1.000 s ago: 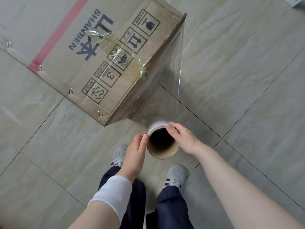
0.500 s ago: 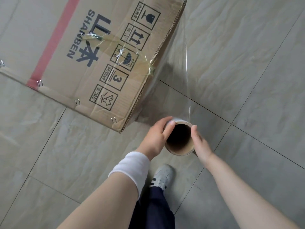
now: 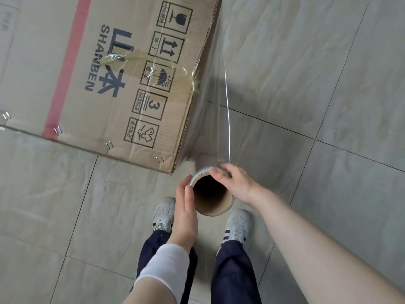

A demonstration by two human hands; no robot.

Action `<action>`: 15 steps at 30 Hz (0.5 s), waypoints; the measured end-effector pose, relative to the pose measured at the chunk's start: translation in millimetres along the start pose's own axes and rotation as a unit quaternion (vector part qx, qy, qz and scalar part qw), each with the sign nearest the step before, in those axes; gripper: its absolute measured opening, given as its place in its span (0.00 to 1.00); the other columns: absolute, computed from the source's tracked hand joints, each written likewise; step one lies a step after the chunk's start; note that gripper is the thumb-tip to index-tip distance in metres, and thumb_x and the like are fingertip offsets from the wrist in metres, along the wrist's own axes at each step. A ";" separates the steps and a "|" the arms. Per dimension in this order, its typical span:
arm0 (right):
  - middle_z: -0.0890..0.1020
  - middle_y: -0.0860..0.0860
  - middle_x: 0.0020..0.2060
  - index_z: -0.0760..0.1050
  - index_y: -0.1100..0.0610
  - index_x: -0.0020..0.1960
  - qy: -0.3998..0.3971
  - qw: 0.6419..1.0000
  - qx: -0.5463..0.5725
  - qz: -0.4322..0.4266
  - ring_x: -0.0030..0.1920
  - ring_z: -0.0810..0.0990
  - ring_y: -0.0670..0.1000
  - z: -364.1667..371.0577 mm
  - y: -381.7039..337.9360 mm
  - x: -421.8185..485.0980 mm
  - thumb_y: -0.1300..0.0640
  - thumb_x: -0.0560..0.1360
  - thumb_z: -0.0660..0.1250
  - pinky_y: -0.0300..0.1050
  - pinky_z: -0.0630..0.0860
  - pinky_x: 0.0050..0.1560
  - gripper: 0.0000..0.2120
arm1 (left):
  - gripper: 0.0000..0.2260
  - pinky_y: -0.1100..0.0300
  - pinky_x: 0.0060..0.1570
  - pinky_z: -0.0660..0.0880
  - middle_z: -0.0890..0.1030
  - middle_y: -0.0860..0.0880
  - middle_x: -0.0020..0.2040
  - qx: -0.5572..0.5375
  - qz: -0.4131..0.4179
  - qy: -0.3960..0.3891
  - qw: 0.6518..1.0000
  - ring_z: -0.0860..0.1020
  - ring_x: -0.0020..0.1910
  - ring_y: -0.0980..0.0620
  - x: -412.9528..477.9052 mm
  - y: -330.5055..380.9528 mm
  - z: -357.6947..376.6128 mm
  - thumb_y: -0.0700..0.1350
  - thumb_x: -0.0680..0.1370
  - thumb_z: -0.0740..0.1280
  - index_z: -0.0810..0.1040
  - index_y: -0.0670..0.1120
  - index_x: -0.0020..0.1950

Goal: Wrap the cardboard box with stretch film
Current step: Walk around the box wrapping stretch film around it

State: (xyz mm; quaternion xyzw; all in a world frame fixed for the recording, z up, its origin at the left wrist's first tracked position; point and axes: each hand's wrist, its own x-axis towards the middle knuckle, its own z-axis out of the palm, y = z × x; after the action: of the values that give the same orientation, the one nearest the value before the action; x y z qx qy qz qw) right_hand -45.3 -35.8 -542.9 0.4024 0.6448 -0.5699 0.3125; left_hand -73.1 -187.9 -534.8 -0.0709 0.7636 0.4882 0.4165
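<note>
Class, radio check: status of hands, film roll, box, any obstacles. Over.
Left hand flat against film roll, right hand gripping its rim. Film stretched to cardboard box side. No obstacle visible.

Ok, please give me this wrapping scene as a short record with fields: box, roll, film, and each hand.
box: cardboard box on tiled floor
roll: stretch film roll upright beside the box corner
film: film sheet stretched from roll to box's side wall
left hand: presses flat on roll's left side
right hand: grips roll's top rim
</note>
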 end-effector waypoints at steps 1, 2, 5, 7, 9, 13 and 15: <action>0.70 0.54 0.70 0.64 0.59 0.72 0.007 1.000 0.005 0.001 0.70 0.68 0.52 4.0 -1.0 1.8 0.38 0.74 0.60 0.42 0.62 0.67 0.34 | 0.27 0.73 0.61 0.64 0.71 0.50 0.66 0.005 -0.008 -0.021 1.000 0.68 0.67 0.56 5.8 1.7 -7.9 0.60 0.75 0.49 0.66 0.46 0.68; 0.69 0.54 0.70 0.64 0.59 0.72 0.014 1.000 0.008 0.003 0.70 0.68 0.52 6.8 -1.4 1.9 0.38 0.74 0.60 0.43 0.62 0.68 0.34 | 0.28 0.69 0.61 0.64 0.72 0.50 0.65 0.007 -0.019 -0.040 0.999 0.69 0.66 0.55 10.6 6.4 -15.3 0.61 0.74 0.50 0.67 0.45 0.67; 0.69 0.53 0.71 0.64 0.59 0.73 0.030 0.999 0.026 0.008 0.71 0.67 0.52 8.9 -1.7 -1.9 0.31 0.69 0.58 0.45 0.62 0.71 0.42 | 0.31 0.65 0.63 0.61 0.71 0.52 0.67 0.048 -0.031 -0.098 0.994 0.67 0.67 0.56 24.0 29.9 -28.7 0.65 0.75 0.54 0.66 0.46 0.70; 0.69 0.52 0.71 0.64 0.58 0.73 0.033 0.999 0.031 0.012 0.70 0.67 0.51 11.1 -2.4 -2.7 0.26 0.62 0.56 0.47 0.62 0.71 0.49 | 0.28 0.65 0.65 0.59 0.68 0.53 0.69 0.077 -0.024 -0.140 0.987 0.64 0.69 0.58 32.4 43.6 -28.7 0.59 0.78 0.58 0.63 0.46 0.73; 0.70 0.51 0.70 0.64 0.57 0.73 0.040 0.999 0.030 0.013 0.70 0.68 0.50 15.0 -1.9 -1.5 0.24 0.62 0.57 0.47 0.63 0.71 0.50 | 0.20 0.69 0.62 0.60 0.72 0.56 0.65 0.107 -0.018 -0.174 0.979 0.67 0.66 0.60 37.9 51.4 -24.3 0.53 0.80 0.59 0.68 0.50 0.71; 0.71 0.49 0.69 0.67 0.52 0.70 0.059 0.989 0.137 0.017 0.70 0.68 0.48 17.4 9.1 -5.7 0.19 0.56 0.56 0.47 0.62 0.72 0.53 | 0.09 0.78 0.51 0.65 0.78 0.62 0.49 0.119 0.009 -0.174 0.978 0.74 0.51 0.68 42.4 52.5 -19.7 0.50 0.81 0.57 0.76 0.58 0.52; 0.65 0.52 0.73 0.59 0.55 0.75 0.069 0.976 0.207 0.025 0.73 0.62 0.48 27.8 19.3 -22.7 0.29 0.70 0.54 0.43 0.58 0.73 0.42 | 0.10 0.74 0.52 0.65 0.78 0.57 0.52 0.121 0.017 -0.153 0.981 0.73 0.53 0.63 37.2 43.7 -23.0 0.51 0.81 0.55 0.76 0.54 0.54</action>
State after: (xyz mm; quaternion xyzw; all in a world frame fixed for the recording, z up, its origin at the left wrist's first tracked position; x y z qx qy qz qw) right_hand -19.1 -66.3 -537.0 0.5128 0.5223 -0.6539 0.1913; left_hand -132.6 -172.9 -526.9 0.0685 0.7454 0.4038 0.5260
